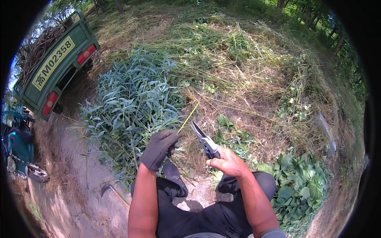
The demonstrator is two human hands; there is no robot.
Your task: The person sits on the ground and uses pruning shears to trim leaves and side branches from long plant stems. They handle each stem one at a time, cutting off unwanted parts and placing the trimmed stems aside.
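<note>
My left hand (160,148), in a dark grey glove, is closed around a thin green stem (188,118) that slants up and to the right, its upper part bare of leaves. My bare right hand (227,161) grips a pair of pruning shears (205,140) by the handles, blades pointing up and left. The blade tips are just right of the stem and apart from it. Beyond my left hand lies a big heap of leafy cut branches (135,95) with narrow grey-green leaves. Loose green leaves (236,142) lie past the shears.
A pile of broad green leaves (299,184) lies by my right knee. A sickle (114,194) rests on the ground at left. A green truck (59,65) loaded with brushwood and a teal motorbike (20,146) stand at far left. Dry cut grass (262,79) covers the ground ahead.
</note>
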